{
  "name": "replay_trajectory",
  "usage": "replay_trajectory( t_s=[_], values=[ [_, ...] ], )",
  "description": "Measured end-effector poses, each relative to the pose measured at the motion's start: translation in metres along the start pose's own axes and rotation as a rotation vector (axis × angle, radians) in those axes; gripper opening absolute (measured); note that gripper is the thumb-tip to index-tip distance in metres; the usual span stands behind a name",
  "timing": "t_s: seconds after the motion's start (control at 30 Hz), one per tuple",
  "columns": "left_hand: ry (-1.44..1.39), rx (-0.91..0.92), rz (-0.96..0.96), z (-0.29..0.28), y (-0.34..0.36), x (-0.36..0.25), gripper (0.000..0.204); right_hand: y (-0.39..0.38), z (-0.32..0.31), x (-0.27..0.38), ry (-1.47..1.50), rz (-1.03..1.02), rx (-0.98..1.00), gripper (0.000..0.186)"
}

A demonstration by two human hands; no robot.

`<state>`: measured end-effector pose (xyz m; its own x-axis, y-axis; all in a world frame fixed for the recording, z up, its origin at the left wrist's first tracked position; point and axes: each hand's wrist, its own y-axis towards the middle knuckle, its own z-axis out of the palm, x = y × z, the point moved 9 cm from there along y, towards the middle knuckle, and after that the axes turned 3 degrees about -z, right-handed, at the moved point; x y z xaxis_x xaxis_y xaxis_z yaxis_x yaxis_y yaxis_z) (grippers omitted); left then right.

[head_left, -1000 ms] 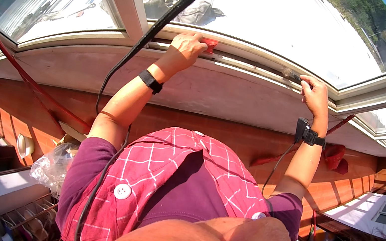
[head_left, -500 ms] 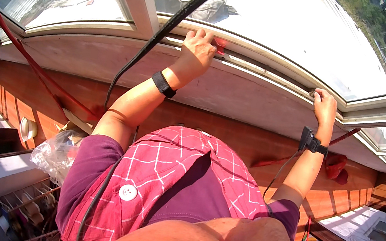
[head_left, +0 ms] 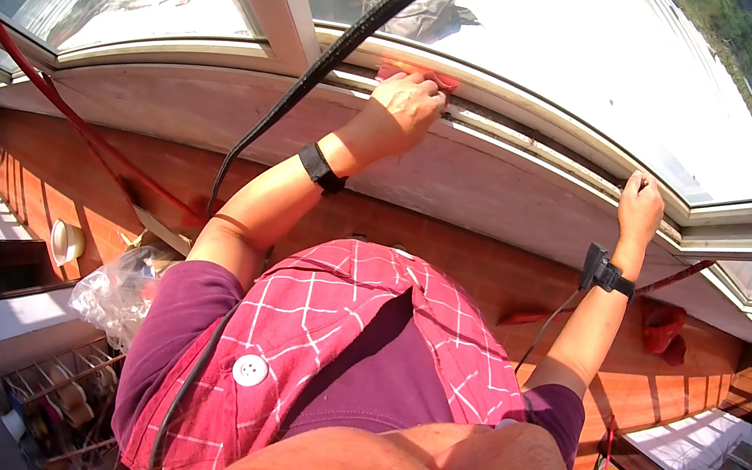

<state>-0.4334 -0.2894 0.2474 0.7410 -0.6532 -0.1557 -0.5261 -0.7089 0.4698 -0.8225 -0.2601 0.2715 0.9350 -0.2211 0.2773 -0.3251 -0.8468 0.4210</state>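
My left hand (head_left: 403,107) is closed on a thin red cloth (head_left: 429,76) in the window track (head_left: 496,128). Part of the cloth spreads beyond my fingers and some is hidden under them. Farther right along the same track, my right hand (head_left: 640,213) is closed, its fingertips pressed together at the sill's edge. Whatever it pinches there, if anything, cannot be made out. Dark dirt shows in the groove between my hands. A pale window frame (head_left: 297,16) rises beside my left hand.
A thick black cable (head_left: 365,27) crosses in front of the window. Red straps (head_left: 54,94) run down at the left. On the reddish-brown floor side are a clear plastic bag (head_left: 112,300), a pale bowl (head_left: 66,242) and a red cloth bundle (head_left: 664,330). A rack (head_left: 75,394) stands lower left.
My left hand has shifted slightly right along the track, and more of the red cloth shows past its fingers. My right hand has turned a little and its fingers are more tightly closed.
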Motion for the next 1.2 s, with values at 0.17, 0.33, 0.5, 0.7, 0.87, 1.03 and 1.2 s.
replay_trajectory(
  t_s=[0.17,0.33,0.5,0.7,0.87,1.03,1.2],
  values=[
    [-0.171,0.108,-0.080,0.019,0.006,0.020,0.022,-0.005,0.013,0.019,-0.035,-0.094,0.044,0.026],
    [-0.064,0.192,-0.123,0.020,0.006,0.016,0.028,-0.006,0.023,0.044,-0.039,-0.170,0.104,0.027],
    [-0.057,0.148,-0.168,0.018,0.006,0.015,0.033,-0.005,0.031,0.089,0.014,-0.234,0.168,0.027],
    [-0.035,0.156,-0.209,0.022,0.004,0.015,0.035,-0.007,0.041,0.137,0.233,-0.232,0.215,0.026],
    [-0.025,0.172,-0.249,0.025,0.002,0.016,0.034,-0.011,0.052,0.173,0.335,-0.236,0.260,0.026],
    [-0.005,0.221,-0.293,0.031,0.005,0.016,0.037,-0.011,0.061,0.183,0.459,-0.196,0.291,0.026],
    [-0.092,0.008,-0.166,0.018,-0.005,0.018,0.032,-0.012,0.062,0.158,0.659,0.002,0.344,0.022]
  ],
)
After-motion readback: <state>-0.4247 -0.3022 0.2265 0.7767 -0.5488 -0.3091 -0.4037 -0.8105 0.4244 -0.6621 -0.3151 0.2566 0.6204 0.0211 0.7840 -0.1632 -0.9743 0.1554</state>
